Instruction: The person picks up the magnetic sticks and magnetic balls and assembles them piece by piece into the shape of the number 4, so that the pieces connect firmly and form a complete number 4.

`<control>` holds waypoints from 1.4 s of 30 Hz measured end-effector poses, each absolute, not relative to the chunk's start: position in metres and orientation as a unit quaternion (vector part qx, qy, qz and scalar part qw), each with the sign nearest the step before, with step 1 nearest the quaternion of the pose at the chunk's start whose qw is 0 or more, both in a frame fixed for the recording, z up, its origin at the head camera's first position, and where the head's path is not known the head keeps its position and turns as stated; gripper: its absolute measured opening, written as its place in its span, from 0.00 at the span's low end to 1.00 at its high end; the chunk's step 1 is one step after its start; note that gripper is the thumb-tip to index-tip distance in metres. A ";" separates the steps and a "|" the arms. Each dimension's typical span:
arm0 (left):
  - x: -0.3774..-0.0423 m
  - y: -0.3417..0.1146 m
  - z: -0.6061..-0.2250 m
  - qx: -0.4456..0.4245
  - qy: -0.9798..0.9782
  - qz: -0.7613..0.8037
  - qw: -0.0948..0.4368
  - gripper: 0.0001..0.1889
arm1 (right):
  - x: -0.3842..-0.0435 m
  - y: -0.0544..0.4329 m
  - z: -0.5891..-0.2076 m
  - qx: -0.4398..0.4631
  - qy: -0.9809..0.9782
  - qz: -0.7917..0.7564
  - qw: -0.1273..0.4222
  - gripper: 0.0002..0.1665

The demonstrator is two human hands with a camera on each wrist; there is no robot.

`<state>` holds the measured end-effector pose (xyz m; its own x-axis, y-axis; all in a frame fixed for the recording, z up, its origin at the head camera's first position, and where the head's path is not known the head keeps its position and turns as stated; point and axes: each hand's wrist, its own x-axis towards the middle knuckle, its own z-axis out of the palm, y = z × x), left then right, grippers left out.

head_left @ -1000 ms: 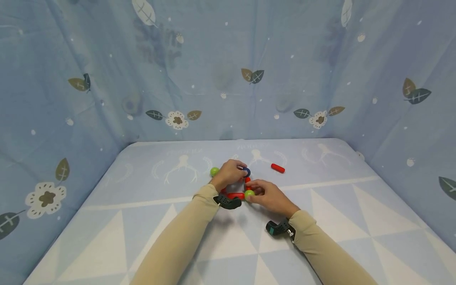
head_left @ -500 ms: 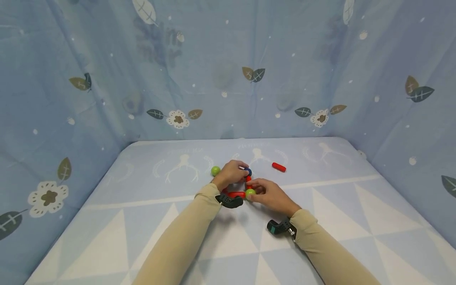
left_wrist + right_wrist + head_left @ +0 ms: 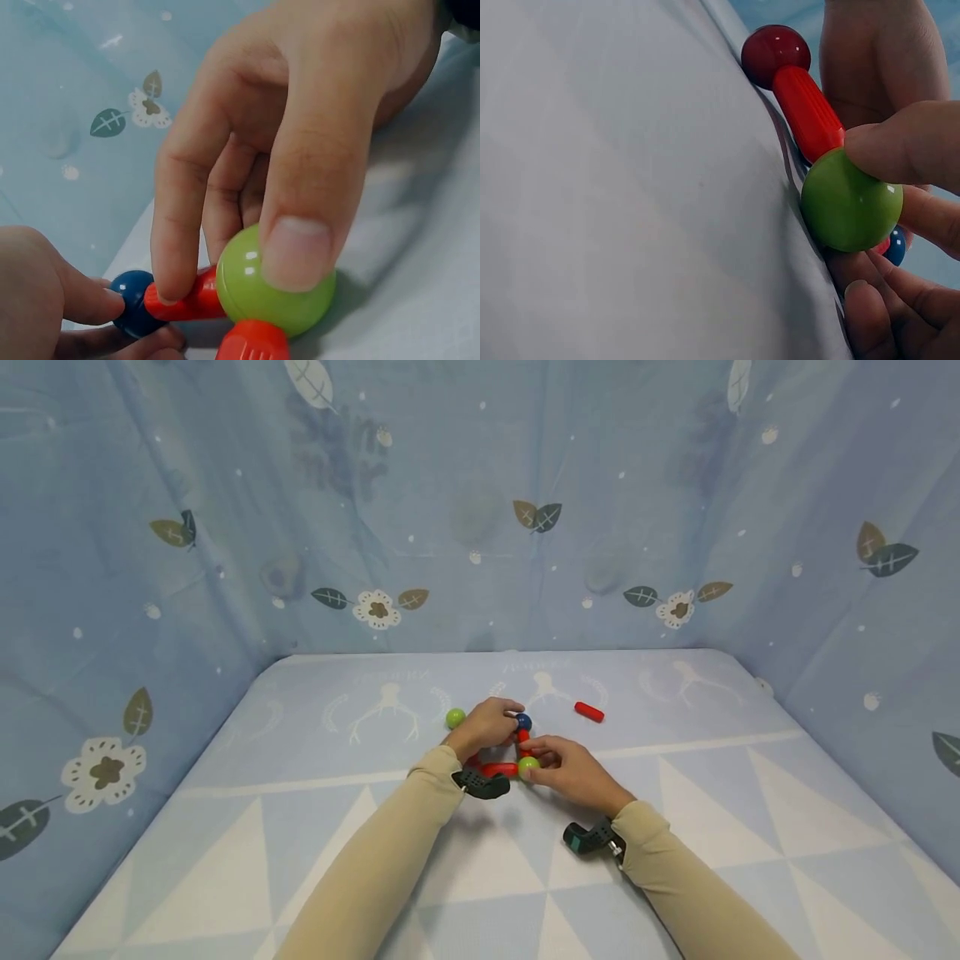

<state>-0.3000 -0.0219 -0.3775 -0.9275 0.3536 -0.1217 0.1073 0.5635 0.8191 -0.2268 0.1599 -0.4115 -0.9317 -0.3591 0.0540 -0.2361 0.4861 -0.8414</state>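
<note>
My left hand [image 3: 487, 725] pinches a glossy dark blue ball [image 3: 131, 300]. A ribbed red rod [image 3: 196, 296] joins that ball to a lime green ball [image 3: 262, 296]. My right hand [image 3: 572, 770] grips this joint, its thumb on the green ball and its index finger on the rod. From the green ball a second red rod [image 3: 808, 112] leads to a dark red ball [image 3: 775, 57], which lies behind my left wrist in the head view. The left hand hides part of the assembly in the head view.
Beyond my left hand lies another green ball [image 3: 454, 718]. A loose red rod [image 3: 589, 712] lies at the back right of the patterned tabletop [image 3: 315, 852]. A blue printed cloth [image 3: 465, 527] hangs round the back and sides.
Both hands keep their places on the assembly. The left fingers shift slightly, so more of the blue ball shows. The head view has tilted a little.
</note>
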 end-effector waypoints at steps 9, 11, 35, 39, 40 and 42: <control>-0.294 -0.029 -0.377 0.145 0.883 0.428 0.126 0.24 | -0.224 0.155 -0.414 -0.171 0.864 -0.469 0.061 0.27; -0.292 -0.032 -0.375 0.153 0.886 0.422 0.119 0.23 | -0.224 0.155 -0.415 -0.171 0.866 -0.467 0.060 0.26; -0.245 -0.086 -0.385 0.146 0.854 0.498 -0.039 0.13 | -0.225 0.156 -0.418 -0.138 0.878 -0.456 0.050 0.25; -0.242 -0.097 -0.387 0.148 0.860 0.486 -0.049 0.12 | -0.226 0.156 -0.417 -0.135 0.881 -0.451 0.046 0.25; -0.242 -0.100 -0.387 0.150 0.863 0.481 -0.050 0.11 | -0.226 0.156 -0.416 -0.135 0.882 -0.450 0.043 0.25; -0.242 -0.104 -0.388 0.150 0.867 0.474 -0.046 0.11 | -0.227 0.156 -0.414 -0.137 0.883 -0.448 0.040 0.25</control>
